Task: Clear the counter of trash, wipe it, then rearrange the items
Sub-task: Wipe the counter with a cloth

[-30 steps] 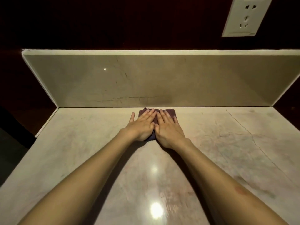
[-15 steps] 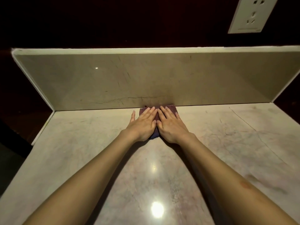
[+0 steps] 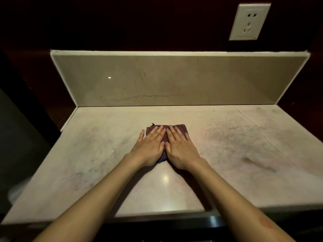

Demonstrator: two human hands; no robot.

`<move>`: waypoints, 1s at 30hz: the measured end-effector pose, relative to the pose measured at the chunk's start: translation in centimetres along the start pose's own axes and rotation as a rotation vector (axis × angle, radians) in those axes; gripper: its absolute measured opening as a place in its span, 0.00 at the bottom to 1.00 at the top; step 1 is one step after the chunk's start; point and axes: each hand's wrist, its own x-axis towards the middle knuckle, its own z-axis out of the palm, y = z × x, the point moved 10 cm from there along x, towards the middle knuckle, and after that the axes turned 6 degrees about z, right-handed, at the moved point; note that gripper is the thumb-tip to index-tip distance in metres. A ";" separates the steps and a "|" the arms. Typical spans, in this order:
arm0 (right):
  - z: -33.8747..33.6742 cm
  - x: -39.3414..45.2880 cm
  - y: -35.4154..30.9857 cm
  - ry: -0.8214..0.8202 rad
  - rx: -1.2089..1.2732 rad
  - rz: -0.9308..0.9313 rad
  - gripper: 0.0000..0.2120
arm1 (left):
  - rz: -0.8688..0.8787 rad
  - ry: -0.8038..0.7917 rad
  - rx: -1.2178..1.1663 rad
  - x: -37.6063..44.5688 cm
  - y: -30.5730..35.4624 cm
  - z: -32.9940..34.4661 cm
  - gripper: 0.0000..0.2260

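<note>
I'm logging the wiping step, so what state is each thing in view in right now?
cloth: folded, flat on the counter, pinned under both palms, clear of the backsplash.
left hand: flat, fingers extended, pressing the cloth.
right hand: flat, fingers extended, pressing the cloth beside the left.
counter: bare apart from the cloth, smudged on the right.
wall socket: nothing plugged in.
</note>
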 end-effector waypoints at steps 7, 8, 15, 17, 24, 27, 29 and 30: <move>1.1 -8.9 -1.7 -0.017 -0.003 -0.015 0.27 | -0.019 -0.015 -0.023 -8.1 3.7 1.7 0.23; 1.2 -10.0 -1.9 -0.020 -0.002 -0.017 0.27 | -0.026 -0.016 -0.025 -9.1 4.0 2.0 0.23; 2.5 -17.2 -3.4 -0.013 -0.019 -0.046 0.28 | -0.062 -0.003 -0.019 -15.9 6.6 3.5 0.24; 2.6 -18.8 -3.7 -0.007 -0.011 -0.050 0.27 | -0.065 -0.004 -0.009 -17.3 7.1 3.8 0.24; 3.2 -20.3 -4.3 -0.001 0.015 -0.035 0.28 | -0.080 -0.009 -0.012 -18.9 7.6 3.9 0.24; 3.2 -19.0 -4.3 0.002 0.030 -0.014 0.27 | -0.088 -0.018 -0.019 -17.9 7.1 3.5 0.24; 3.0 -17.6 -4.2 0.004 0.039 0.002 0.27 | -0.089 -0.019 -0.029 -16.7 6.5 3.2 0.23; 2.8 -16.8 -4.0 0.005 0.036 0.009 0.27 | -0.089 -0.019 -0.039 -16.0 6.2 3.0 0.23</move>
